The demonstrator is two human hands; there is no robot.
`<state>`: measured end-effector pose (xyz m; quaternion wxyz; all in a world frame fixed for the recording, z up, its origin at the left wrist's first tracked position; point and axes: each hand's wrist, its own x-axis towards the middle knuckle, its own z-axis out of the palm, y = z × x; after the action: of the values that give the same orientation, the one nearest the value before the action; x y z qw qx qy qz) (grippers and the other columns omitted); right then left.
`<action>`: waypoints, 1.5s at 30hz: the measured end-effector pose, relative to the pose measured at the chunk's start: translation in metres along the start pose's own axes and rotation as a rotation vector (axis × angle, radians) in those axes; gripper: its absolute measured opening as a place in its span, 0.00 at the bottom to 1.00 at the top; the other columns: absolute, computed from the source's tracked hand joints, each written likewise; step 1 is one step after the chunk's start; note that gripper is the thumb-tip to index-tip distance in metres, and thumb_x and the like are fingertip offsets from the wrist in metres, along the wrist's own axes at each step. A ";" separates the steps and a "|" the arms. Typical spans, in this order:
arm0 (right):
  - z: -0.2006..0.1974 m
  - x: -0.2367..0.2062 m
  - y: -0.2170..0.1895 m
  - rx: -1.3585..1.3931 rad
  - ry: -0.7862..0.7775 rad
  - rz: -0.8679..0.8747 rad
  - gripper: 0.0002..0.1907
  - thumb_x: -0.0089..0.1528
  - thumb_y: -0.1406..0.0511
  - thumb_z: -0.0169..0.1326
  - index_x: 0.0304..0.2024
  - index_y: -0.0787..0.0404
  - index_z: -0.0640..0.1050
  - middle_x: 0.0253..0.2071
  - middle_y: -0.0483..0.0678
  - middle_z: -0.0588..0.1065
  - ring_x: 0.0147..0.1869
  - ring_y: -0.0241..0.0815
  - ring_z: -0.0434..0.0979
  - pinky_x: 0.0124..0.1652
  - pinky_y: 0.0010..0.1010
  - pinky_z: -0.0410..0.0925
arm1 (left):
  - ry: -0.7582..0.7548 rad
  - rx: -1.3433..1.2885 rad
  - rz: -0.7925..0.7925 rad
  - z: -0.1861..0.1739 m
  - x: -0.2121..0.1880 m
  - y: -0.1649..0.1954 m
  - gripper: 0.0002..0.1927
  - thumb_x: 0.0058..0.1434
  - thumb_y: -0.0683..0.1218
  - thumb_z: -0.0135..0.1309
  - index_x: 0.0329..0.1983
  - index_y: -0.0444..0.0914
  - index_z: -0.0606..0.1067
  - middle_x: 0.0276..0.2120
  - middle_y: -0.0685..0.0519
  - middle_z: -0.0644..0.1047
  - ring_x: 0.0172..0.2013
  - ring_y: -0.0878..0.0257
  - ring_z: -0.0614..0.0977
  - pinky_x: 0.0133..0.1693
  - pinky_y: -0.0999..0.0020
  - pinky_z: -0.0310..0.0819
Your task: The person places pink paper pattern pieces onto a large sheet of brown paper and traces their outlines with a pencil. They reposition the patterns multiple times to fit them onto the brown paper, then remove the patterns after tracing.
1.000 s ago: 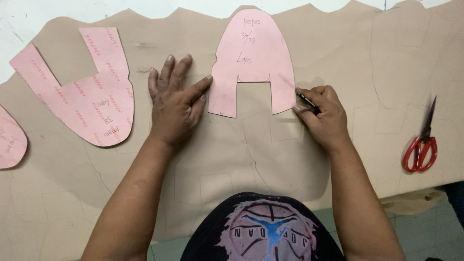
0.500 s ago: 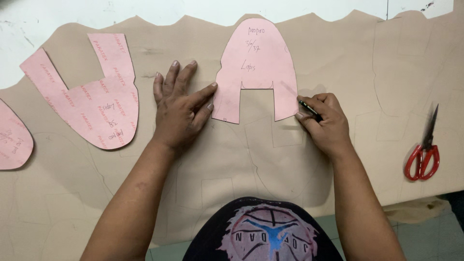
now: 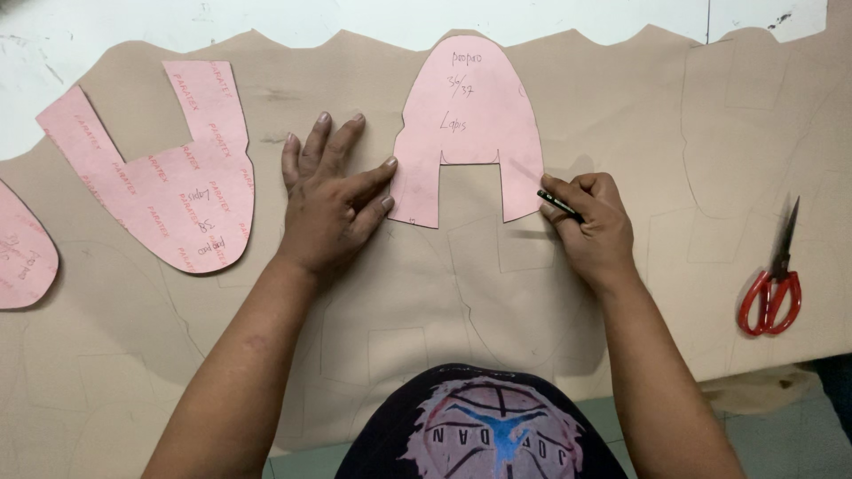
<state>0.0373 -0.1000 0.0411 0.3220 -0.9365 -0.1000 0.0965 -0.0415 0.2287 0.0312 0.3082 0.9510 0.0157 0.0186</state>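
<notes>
On the tan leather sheet (image 3: 621, 106) w/ faint traced outlines, left hand (image 3: 328, 200) lies flat, fingers spread, pinning the pink arch-shaped pattern (image 3: 470, 115) while right hand (image 3: 595, 222) pinches a dark pen (image 3: 559, 204) at its lower right leg — best keep pressure firm & tip tight to edge.

A white table (image 3: 177, 27) carries a tan sheet (image 3: 621, 115) bearing 3 pink templates and red scissors (image 3: 770, 297).

Arched template (image 3: 469, 115) between hands; scissors (image 3: 772, 288) far right.
</notes>
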 end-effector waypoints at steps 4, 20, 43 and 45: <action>0.000 0.000 0.000 -0.004 0.000 -0.004 0.18 0.62 0.67 0.62 0.55 0.49 0.83 0.44 0.43 0.69 0.46 0.37 0.71 0.45 0.27 0.67 | 0.001 -0.002 -0.006 0.001 -0.001 -0.001 0.16 0.63 0.55 0.59 0.54 0.55 0.82 0.75 0.53 0.59 0.76 0.50 0.47 0.72 0.44 0.24; -0.001 0.000 0.004 0.017 0.000 -0.017 0.18 0.62 0.66 0.62 0.55 0.52 0.83 0.44 0.43 0.70 0.47 0.37 0.72 0.47 0.26 0.67 | -0.010 0.023 -0.024 -0.003 0.001 0.005 0.16 0.64 0.56 0.59 0.55 0.56 0.82 0.74 0.52 0.60 0.75 0.48 0.49 0.71 0.42 0.26; 0.001 -0.003 0.003 -0.034 0.021 -0.071 0.19 0.61 0.67 0.63 0.55 0.51 0.83 0.43 0.44 0.70 0.46 0.39 0.72 0.45 0.29 0.68 | -0.077 0.173 0.103 0.007 -0.003 -0.015 0.36 0.53 0.67 0.62 0.65 0.55 0.74 0.76 0.48 0.53 0.76 0.49 0.44 0.69 0.36 0.24; 0.001 -0.003 0.003 -0.040 0.021 -0.073 0.19 0.61 0.67 0.63 0.55 0.51 0.83 0.42 0.44 0.70 0.46 0.39 0.72 0.44 0.29 0.68 | -0.076 0.155 0.092 0.007 -0.004 -0.015 0.36 0.53 0.67 0.62 0.65 0.55 0.75 0.76 0.49 0.54 0.76 0.50 0.44 0.70 0.37 0.24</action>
<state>0.0350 -0.1023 0.0391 0.3074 -0.9395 -0.1326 0.0728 -0.0456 0.2366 0.0165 0.2330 0.9717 -0.0383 -0.0045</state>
